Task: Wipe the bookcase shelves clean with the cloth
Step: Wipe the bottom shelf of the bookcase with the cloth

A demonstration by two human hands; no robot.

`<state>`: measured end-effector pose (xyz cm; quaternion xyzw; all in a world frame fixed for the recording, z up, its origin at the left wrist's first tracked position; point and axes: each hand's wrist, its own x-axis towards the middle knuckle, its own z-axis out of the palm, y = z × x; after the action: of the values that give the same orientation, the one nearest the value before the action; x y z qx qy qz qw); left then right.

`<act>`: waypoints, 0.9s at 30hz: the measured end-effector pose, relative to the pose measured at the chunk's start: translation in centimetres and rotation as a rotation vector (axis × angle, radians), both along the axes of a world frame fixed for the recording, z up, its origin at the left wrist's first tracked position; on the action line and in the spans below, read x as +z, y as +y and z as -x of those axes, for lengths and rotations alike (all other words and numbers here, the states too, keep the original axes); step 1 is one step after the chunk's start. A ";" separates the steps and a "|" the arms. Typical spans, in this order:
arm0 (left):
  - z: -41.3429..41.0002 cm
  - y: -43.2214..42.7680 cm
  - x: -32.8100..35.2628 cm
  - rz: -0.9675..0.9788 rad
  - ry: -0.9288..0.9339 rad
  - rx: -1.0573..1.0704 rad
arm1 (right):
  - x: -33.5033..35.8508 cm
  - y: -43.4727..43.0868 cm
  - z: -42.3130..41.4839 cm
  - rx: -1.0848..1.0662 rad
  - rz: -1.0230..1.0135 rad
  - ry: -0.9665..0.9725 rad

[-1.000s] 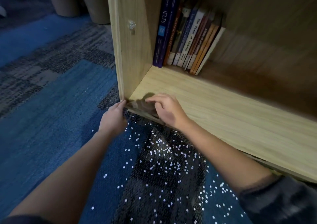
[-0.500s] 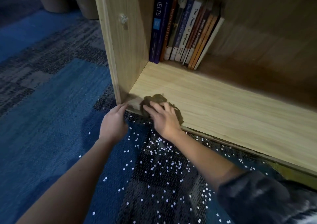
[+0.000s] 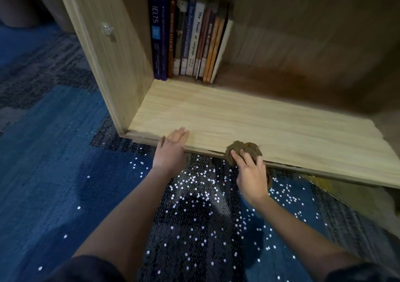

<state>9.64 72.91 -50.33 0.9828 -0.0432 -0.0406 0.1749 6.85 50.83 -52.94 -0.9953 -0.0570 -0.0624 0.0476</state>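
Note:
The bottom shelf [image 3: 249,117] of a light wooden bookcase fills the middle of the head view. A crumpled brown cloth [image 3: 246,149] lies on the shelf's front edge. My right hand [image 3: 251,173] presses on the cloth with its fingers spread over it; whether they curl round it I cannot see. My left hand [image 3: 171,149] rests flat on the front edge further left, fingers straight, holding nothing.
A row of upright books [image 3: 190,37] stands at the back left of the shelf against the side panel [image 3: 112,50]. Several small white specks [image 3: 194,195] are scattered over the blue and dark carpet [image 3: 54,162] in front of the bookcase.
My right hand has slid the cloth to the right along the shelf's front edge. My left hand has moved from the bookcase's left corner onto the shelf edge.

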 end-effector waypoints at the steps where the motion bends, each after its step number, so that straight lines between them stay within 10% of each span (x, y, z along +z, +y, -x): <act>1: 0.1 -0.3 0.1 -0.007 0.009 -0.011 | 0.4 0.0 -0.1 -0.001 -0.009 0.030; 7: 0.8 -0.7 0.0 -0.082 0.106 -0.036 | 2.0 -0.2 2.7 0.287 -0.366 0.360; 12: 0.0 -1.0 0.5 -0.080 0.118 -0.011 | 5.7 -1.7 -4.1 0.119 -0.421 -0.067; 18: -0.5 -1.9 0.5 -0.069 0.117 0.035 | 2.4 -0.6 -4.7 0.055 -0.059 0.108; 24: -1.7 -1.5 -0.4 0.054 0.034 0.078 | 1.5 4.2 1.1 0.572 -0.305 0.219; 27: -3.4 -0.6 -0.3 0.080 0.027 0.092 | 3.5 3.8 -1.6 0.435 -0.429 0.053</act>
<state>13.06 72.36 -50.64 0.9754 0.0030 -0.0438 0.2161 8.48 54.68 -49.41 -0.9282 -0.2532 -0.0355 0.2704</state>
